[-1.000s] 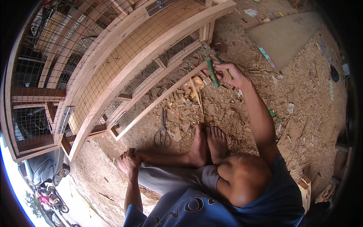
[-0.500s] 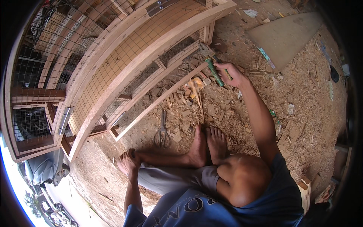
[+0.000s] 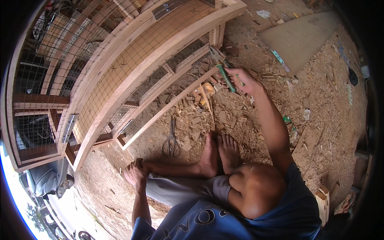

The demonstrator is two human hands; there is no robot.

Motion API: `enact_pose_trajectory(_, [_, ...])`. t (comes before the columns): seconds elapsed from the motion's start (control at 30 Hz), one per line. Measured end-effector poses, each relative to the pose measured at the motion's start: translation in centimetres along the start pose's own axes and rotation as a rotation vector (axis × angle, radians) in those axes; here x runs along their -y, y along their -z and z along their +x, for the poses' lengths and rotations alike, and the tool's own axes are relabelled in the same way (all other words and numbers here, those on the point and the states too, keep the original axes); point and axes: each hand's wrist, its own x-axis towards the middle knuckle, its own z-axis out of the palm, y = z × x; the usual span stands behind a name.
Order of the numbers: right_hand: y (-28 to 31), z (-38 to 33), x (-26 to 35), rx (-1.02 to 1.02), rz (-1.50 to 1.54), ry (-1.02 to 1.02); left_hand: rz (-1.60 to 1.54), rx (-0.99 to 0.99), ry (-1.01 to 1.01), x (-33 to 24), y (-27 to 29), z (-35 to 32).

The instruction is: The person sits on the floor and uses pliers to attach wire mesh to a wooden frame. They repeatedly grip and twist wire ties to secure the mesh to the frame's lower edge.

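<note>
My right hand (image 3: 245, 81) grips a pair of pliers (image 3: 225, 76) by its green handles. The handles are spread apart, and the metal jaws point up and left towards the lower rail of a wooden frame with wire mesh (image 3: 132, 80). Whether the jaws touch the frame I cannot tell. My left hand (image 3: 137, 171) rests over my bent left knee with no tool in it, its fingers partly hidden. On the ground between my left hand and the frame lies a pair of dark scissors (image 3: 172, 145), handles towards me. A thin wooden strip (image 3: 172, 106) runs alongside the frame.
Wood chips and offcuts (image 3: 196, 108) litter the ground around my bare feet (image 3: 228, 154). A flat board (image 3: 302, 42) lies at the far right. Small wooden blocks (image 3: 322, 200) stand near my right side. A parked vehicle (image 3: 44, 178) shows at the left.
My right hand has turned the pliers slightly, so their jaws and spread handles show more clearly. My left hand stays on the knee.
</note>
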Motion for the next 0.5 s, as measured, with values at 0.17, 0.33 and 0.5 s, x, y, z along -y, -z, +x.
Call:
enact_pose_trajectory(0.17, [0.3, -1.2, 1.4, -0.116, -0.267, 0.033, -0.017, -0.031, -0.043, 0.3, -0.1, -0.1])
enact_pose_trajectory(0.33, [1.0, -0.8, 1.0, -0.152, -0.384, 0.012, -0.054, -0.017, -0.026, 0.4, -0.4, 0.1])
enact_pose_trajectory(0.5, [0.0, -1.1, -0.1, -0.209, -0.35, 0.081, -0.049, -0.053, -0.042, 0.0, 0.0, -0.1])
